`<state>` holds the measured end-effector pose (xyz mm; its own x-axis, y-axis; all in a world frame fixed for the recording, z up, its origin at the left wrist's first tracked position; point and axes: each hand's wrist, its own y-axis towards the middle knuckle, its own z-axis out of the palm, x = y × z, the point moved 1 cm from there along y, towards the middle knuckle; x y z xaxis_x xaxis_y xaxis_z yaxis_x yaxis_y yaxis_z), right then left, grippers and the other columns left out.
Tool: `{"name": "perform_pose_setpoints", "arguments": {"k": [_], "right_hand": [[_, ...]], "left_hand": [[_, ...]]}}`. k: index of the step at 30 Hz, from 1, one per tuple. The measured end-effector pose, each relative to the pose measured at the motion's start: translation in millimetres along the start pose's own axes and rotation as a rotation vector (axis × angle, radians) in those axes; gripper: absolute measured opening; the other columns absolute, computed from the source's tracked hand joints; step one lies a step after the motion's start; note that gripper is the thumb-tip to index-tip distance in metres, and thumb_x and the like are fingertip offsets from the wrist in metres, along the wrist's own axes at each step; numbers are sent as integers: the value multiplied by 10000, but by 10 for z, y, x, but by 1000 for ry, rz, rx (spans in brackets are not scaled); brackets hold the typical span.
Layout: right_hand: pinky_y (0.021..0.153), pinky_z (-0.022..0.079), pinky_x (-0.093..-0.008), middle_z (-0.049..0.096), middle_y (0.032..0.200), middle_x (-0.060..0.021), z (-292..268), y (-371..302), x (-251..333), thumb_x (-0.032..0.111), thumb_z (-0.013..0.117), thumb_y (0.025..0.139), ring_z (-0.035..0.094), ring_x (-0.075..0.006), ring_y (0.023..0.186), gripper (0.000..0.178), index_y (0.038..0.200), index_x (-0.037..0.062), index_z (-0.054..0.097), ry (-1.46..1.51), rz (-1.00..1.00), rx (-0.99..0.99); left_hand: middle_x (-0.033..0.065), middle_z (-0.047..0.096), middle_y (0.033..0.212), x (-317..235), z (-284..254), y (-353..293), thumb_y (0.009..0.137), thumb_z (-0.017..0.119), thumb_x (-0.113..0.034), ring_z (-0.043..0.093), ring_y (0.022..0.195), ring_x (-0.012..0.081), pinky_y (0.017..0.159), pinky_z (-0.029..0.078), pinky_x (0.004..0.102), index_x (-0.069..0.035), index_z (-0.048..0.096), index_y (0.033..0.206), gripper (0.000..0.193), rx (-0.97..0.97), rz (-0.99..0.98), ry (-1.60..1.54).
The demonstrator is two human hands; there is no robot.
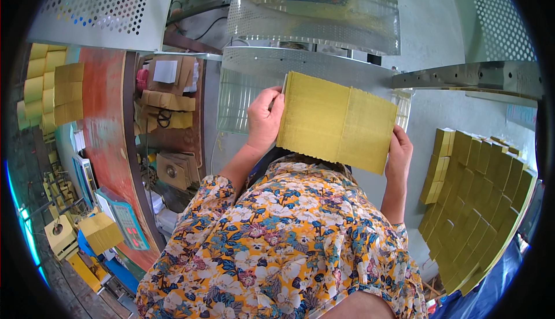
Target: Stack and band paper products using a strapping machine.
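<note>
Held up in front of me is a wide yellow paper stack (pixel 335 121) with ragged edges and a crease or seam across its middle. It tilts a little, its right end lower than its left. My left hand (pixel 266 116) grips the left end, fingers curled behind and thumb at the edge. At the opposite end, my right hand (pixel 399 150) is closed on the lower right edge, with most of its fingers hidden behind the paper. Just beyond the stack is a machine's clear ribbed cover (pixel 243 96).
Piled yellow paper bundles (pixel 474 215) stand on the right. A metal rail (pixel 468 76) juts in above them. To the left are a red worktop (pixel 107 139), a control panel (pixel 124 220) and a shelf with scissors (pixel 164 118). Perforated metal panels (pixel 104 6) flank the machine.
</note>
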<state>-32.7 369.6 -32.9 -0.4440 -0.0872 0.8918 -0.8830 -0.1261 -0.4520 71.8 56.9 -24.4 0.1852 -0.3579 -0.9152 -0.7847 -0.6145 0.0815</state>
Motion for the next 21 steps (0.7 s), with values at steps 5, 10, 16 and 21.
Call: {"name": "perform_pose_setpoints", "arguments": {"k": [5, 10, 16, 21], "right_hand": [[777, 486, -235, 683, 988, -40, -20, -31, 38, 52, 571, 923, 606, -92, 872, 261, 1160, -24, 649, -26, -12, -34], [871, 483, -262, 649, 1173, -70, 99, -35, 24, 95, 540, 950, 603, -126, 1023, 365, 1306, 14, 561, 96, 114, 10], [917, 456, -253, 606, 1258, -62, 262, -136, 191, 195, 512, 993, 561, -109, 1102, 417, 1377, 32, 508, 296, 138, 90], [972, 424, -258, 570, 1321, -70, 449, 21, 138, 155, 476, 998, 540, -128, 1158, 411, 1386, 22, 496, 246, -8, 152]], "left_hand": [[4, 656, 954, 75, 11, 10, 1024, 486, -231, 592, 846, 76, 704, 486, 248, -25, 654, 1057, 268, 142, -160, -140], [64, 661, 1070, 238, -56, 85, 981, 530, -148, 599, 961, 113, 849, 470, 253, 35, 592, 1213, 301, 221, -544, -416], [83, 642, 1122, 178, 63, 54, 1026, 450, -205, 597, 1029, 153, 868, 474, 263, 21, 560, 1269, 350, 335, -694, -488], [107, 599, 1178, 3, 109, -12, 1051, 407, -278, 591, 1063, 190, 913, 469, 306, 8, 518, 1289, 388, 156, -576, -432]]}}
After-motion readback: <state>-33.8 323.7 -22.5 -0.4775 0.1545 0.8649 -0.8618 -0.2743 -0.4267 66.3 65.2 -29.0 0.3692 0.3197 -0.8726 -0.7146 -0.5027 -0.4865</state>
